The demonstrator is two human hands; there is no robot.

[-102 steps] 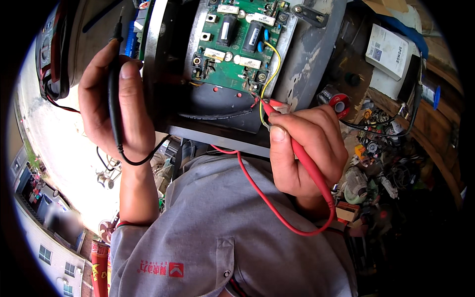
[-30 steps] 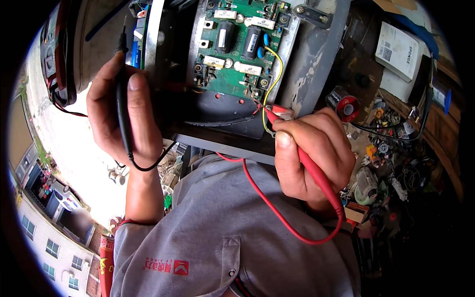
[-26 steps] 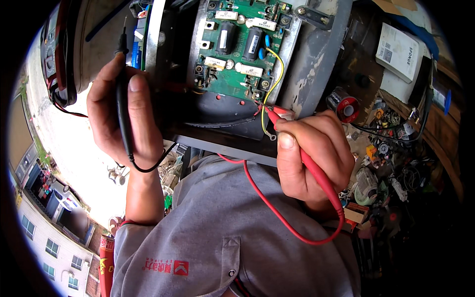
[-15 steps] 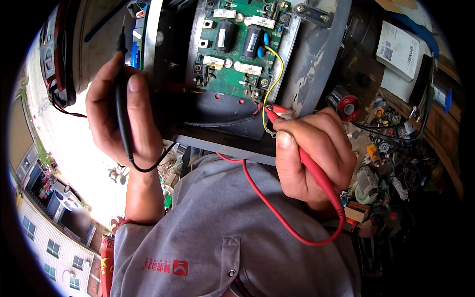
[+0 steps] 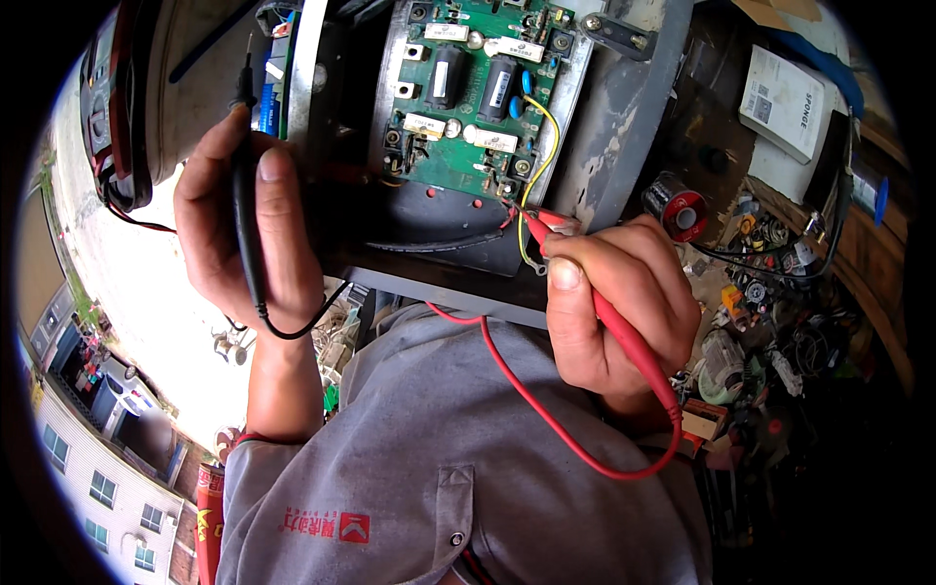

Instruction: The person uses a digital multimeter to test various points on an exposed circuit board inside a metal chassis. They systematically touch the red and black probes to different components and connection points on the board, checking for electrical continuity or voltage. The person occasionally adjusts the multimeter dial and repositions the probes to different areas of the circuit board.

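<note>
My left hand (image 5: 249, 229) is closed around a black test probe (image 5: 245, 195), whose bare metal tip points up and away from me, left of the metal housing. Pinched in my right hand (image 5: 624, 302) is a red test probe (image 5: 624, 336), slanting up-left toward the near right corner of a green circuit board (image 5: 468, 127). Whether its tip touches the board I cannot tell. Close to this probe hangs a yellow wire (image 5: 557, 136) ending in a ring terminal (image 5: 537, 266). The board carries white block resistors and two dark cylinders, and sits in a grey metal housing (image 5: 448, 292).
A multimeter (image 5: 97, 107) in a dark red case stands at the far left. On the right lie a solder spool (image 5: 675, 205), a white box (image 5: 785, 102) and heaped parts (image 5: 751, 331). The red lead (image 5: 546, 424) loops in front of my shirt.
The red probe's tip has shifted slightly up and left, toward the board's corner. My left hand keeps its grip on the black probe. The view has moved slightly.
</note>
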